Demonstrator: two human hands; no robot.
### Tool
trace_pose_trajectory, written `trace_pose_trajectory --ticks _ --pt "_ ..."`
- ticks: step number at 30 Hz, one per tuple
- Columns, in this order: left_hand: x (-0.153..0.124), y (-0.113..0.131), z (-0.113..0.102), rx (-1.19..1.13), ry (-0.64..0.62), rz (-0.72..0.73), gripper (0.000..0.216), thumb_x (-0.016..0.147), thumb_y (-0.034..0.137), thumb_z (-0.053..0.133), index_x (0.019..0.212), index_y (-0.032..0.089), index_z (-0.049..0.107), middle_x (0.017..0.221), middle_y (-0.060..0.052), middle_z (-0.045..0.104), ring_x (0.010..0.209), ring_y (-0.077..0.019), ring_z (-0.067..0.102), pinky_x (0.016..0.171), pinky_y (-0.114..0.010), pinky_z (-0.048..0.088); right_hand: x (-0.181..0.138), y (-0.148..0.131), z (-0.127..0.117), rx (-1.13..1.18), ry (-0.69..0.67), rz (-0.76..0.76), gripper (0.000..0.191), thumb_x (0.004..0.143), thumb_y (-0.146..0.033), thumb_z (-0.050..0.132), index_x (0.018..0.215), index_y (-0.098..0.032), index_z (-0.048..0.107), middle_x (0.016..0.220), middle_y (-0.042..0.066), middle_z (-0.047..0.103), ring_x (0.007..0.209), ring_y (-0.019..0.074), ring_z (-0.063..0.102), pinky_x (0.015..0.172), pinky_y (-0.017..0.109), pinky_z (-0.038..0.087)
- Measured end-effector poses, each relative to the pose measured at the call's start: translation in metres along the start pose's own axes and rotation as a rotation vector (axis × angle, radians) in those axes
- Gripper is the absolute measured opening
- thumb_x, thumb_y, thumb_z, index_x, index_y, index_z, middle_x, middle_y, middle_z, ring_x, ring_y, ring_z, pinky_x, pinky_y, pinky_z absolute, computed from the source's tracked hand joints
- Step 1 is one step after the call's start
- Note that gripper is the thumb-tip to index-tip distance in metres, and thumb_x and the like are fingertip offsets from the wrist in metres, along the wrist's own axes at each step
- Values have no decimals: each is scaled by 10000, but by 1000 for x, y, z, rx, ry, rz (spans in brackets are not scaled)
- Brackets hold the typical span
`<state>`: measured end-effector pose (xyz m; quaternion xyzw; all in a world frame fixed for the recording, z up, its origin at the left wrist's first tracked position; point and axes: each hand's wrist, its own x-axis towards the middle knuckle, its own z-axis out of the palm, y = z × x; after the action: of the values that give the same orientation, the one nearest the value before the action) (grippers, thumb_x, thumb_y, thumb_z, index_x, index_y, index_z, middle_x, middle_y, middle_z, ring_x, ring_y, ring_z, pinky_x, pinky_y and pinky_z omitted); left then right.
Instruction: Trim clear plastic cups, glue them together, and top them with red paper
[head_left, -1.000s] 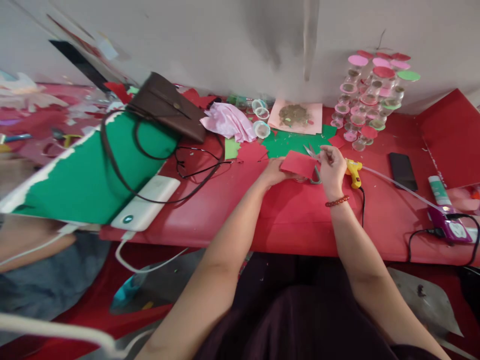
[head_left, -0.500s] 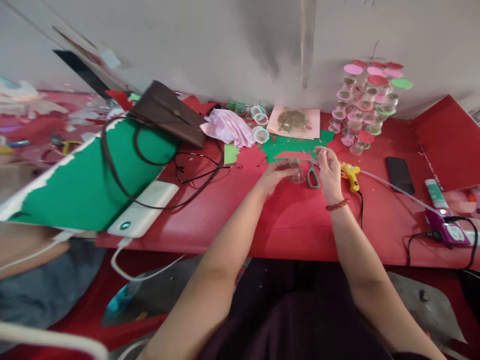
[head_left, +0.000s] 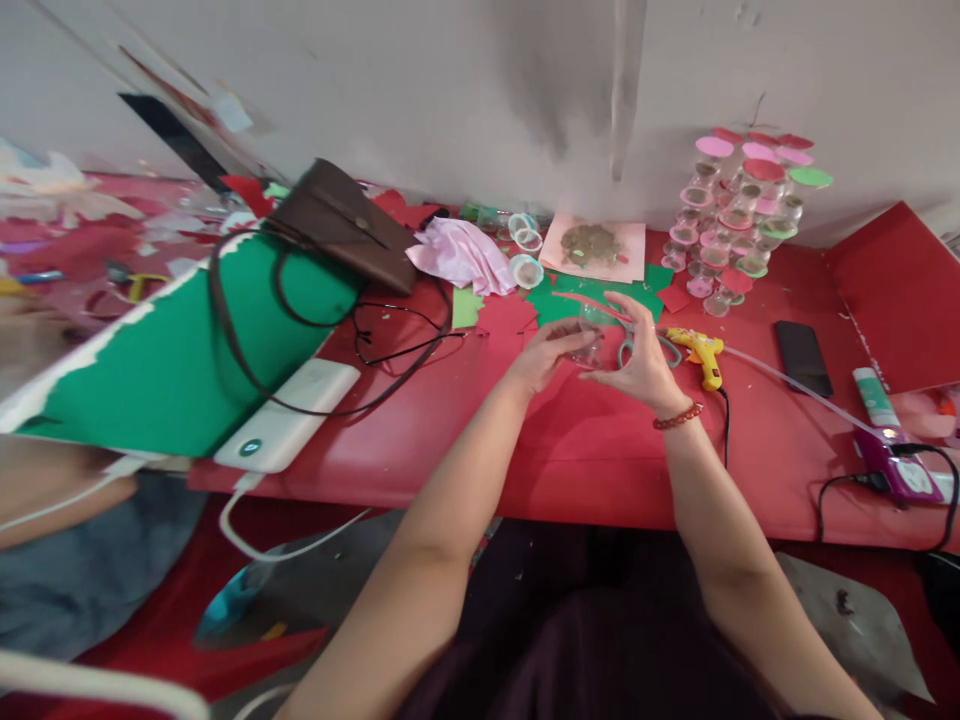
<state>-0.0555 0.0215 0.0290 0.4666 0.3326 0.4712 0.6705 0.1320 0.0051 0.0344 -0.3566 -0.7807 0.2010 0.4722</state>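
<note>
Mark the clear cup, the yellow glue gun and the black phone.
clear cup (head_left: pixel 591 336): head view, transparent side wall.
yellow glue gun (head_left: pixel 703 351): head view, yellow body.
black phone (head_left: pixel 802 357): head view, middle of its face.

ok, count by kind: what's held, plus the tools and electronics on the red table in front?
clear cup, held: 1
scissors: 1
yellow glue gun: 1
black phone: 1
white power bank: 1
purple gadget: 1
Total: 6
Far left is too blurred to count.
</note>
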Motion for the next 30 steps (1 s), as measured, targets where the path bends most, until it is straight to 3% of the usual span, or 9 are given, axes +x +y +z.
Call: trace_pose_trajectory --ticks 3,6,8,10,13,18,22,25,30 --pt "1 -3 0 70 10 33 514 605 601 926 848 183 751 1031 -79 798 925 -232 734 815 -367 574 -1 -3 2 37 33 34 893 683 -280 914 1466 -306 483 1480 121 597 1433 364 534 1249 618 384" --pt "4 -5 -8 162 46 86 642 649 801 804 836 190 736 939 -91 783 1002 -280 726 884 -409 562 -1 -3 3 124 92 98 890 662 -242 896 1444 -309 476 1474 112 588 1410 344 556 1239 587 413" --pt "6 -5 -13 223 143 167 673 706 872 700 841 212 720 942 -85 767 1041 -275 712 922 -402 545 -1 -2 5 201 136 149 878 666 -297 907 1426 -316 467 1463 107 587 1383 323 579 1209 553 459" --pt "8 -3 -17 239 220 283 685 709 891 680 943 248 720 1091 -78 755 1142 -268 682 978 -386 530 1 0 8 296 144 172 870 658 -398 928 1390 -316 465 1427 104 605 1351 307 601 1176 525 499" --pt "8 2 -17 160 130 382 869 529 912 784 1141 301 695 1302 -76 698 1287 -302 626 1080 -406 505 4 1 14 438 119 151 823 647 -560 921 1297 -312 480 1361 95 639 1295 290 635 1142 512 532" --pt "3 5 -14 93 -132 429 1100 429 838 892 1369 349 594 1366 -100 659 1388 -369 573 1117 -483 497 6 -1 17 571 135 145 866 611 -677 906 1265 -312 471 1357 97 642 1295 287 642 1135 523 541" --pt "0 4 -9 171 -145 429 1367 391 809 924 1576 458 341 1434 -94 617 1441 -377 532 1117 -523 499 6 -3 19 603 124 206 963 581 -734 896 1335 -319 463 1398 106 621 1360 297 606 1133 511 550" --pt "-1 3 -1 191 -149 398 1416 463 732 953 1618 527 158 1542 -93 542 1450 -359 534 1099 -536 515 4 -4 26 623 129 228 964 613 -753 869 1377 -328 460 1395 100 622 1366 289 597 1113 490 562" --pt "-3 5 5 215 -60 440 1405 489 695 959 1628 447 176 1541 -136 538 1444 -385 541 1094 -502 518 2 2 30 670 107 244 944 639 -691 886 1416 -364 461 1431 79 600 1335 274 605 1100 480 559"
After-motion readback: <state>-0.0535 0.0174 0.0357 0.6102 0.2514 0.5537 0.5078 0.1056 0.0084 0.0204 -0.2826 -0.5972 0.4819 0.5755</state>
